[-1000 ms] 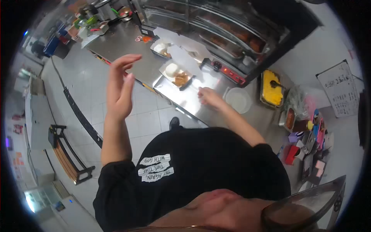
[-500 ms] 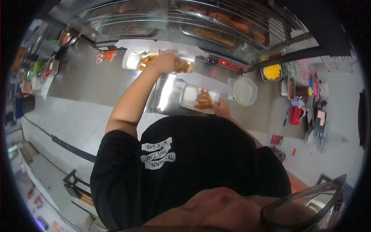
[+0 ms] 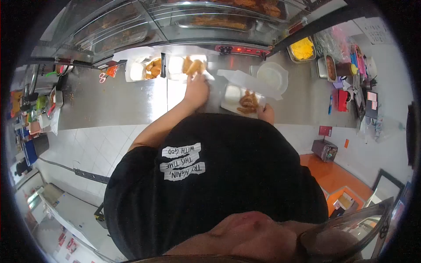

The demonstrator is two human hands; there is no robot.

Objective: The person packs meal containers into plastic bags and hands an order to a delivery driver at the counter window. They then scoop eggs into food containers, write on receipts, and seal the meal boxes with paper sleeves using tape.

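My left hand (image 3: 197, 92) reaches to the front edge of the middle white takeaway box (image 3: 175, 65). Its fingers are closed at a slightly blurred piece of fried chicken (image 3: 195, 68) on that box's right side. White rice fills the other side. My right hand (image 3: 266, 114) grips the right edge of a nearer open takeaway box (image 3: 229, 106), which holds rice (image 3: 233, 93) and several golden fried strips (image 3: 249, 103). Farther left stands another takeaway box (image 3: 128, 78) with rice and fried pieces (image 3: 153, 68).
A round white tub (image 3: 272, 78) stands behind the nearer box's lid. Shredded yellow food (image 3: 302, 48) fills a metal tray at the right. Scissors (image 3: 103, 77) lie left of the boxes. A display cabinet (image 3: 188, 37) with trays of fried food borders the steel counter (image 3: 118, 105).
The view has shifted. My left hand has moved from above the back boxes to the middle box's front edge. My right hand stays at the nearer box's right edge.
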